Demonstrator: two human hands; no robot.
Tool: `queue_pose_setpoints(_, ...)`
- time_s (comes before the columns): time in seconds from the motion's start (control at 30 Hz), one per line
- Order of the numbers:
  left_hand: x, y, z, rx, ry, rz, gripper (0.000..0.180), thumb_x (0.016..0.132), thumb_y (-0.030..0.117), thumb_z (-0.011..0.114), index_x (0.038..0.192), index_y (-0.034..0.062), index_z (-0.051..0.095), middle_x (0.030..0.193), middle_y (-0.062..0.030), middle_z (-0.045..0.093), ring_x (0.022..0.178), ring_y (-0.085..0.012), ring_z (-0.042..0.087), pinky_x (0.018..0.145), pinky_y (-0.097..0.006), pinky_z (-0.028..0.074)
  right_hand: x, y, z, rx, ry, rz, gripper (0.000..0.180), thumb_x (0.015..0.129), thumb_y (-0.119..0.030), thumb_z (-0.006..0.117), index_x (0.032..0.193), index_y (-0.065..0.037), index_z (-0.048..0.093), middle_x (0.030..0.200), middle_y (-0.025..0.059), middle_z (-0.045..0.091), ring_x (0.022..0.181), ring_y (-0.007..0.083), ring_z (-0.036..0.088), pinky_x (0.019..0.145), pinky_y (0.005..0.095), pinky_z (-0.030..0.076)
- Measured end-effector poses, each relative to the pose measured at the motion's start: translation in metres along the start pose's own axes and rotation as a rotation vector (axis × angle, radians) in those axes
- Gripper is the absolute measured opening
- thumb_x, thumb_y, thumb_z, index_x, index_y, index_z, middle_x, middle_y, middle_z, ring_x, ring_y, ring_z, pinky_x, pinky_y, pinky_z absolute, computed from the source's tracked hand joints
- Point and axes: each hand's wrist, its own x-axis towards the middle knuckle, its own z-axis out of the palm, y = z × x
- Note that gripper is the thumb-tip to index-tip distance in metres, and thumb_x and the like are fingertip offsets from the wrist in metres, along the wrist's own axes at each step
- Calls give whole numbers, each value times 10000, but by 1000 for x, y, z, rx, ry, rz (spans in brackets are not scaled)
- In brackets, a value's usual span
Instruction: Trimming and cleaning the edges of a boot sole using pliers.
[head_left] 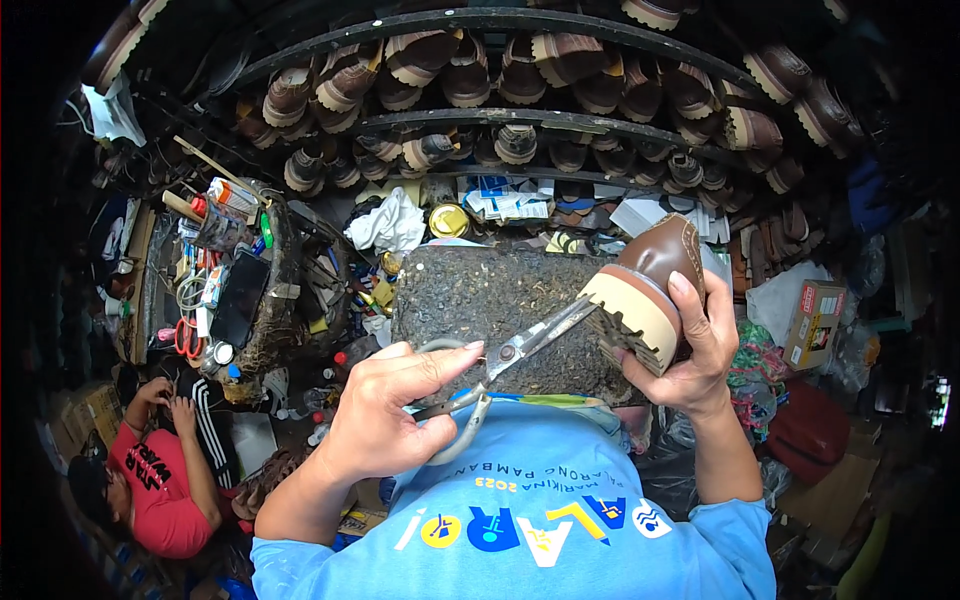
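Observation:
My left hand is closed on the grey handles of a pair of worn metal scissors, its index finger stretched toward the pivot. The blades point up and right, and their tips meet the sole edge of a brown leather shoe. A thick cream layer and a dark lugged tread show on that sole, turned toward the scissors. Gripping the shoe from the right, my right hand has fingers on the upper and thumb by the tread. Both hands hover above a rough dark work block.
Racks of brown shoes span the back. On the left, a cluttered tray holds red-handled scissors, a phone and small tools. A person in a red shirt sits at lower left. A cardboard box and bags are at right.

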Motion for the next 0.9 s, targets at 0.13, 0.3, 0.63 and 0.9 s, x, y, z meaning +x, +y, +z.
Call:
queue_pose_setpoints(0.13,1,1,5,302,138,146,677,603,-21,699,1273,61,750,1126,-132,786,717,-237,630,663,-348,476,2,-1,0,-14,-11,0,877,553,-178,916,1392,-126,668,1276,265,618,1103,394,661,903,460,589)
queue_pose_setpoints(0.3,0,4,3,511,227,248,683,569,-45,691,1238,73,762,1121,-131,786,661,-230,572,630,-358,463,2,-3,0,-34,-23,4,849,554,-178,919,1367,-124,682,1271,263,618,1094,393,662,891,457,594)
queue_pose_setpoints(0.63,2,-2,-14,282,77,144,684,601,-27,711,1273,95,755,1159,-87,787,631,-211,544,634,-329,487,-4,9,4,-14,20,-56,895,530,-182,919,1391,-173,674,1292,278,608,1102,405,660,878,462,604)
queue_pose_setpoints(0.9,-25,-62,24,535,-23,-73,446,725,52,780,1170,52,770,1082,-124,769,855,-301,690,788,-420,566,-6,15,4,34,-21,-99,946,492,-189,927,1401,-236,671,1347,298,571,1124,418,664,881,460,612)
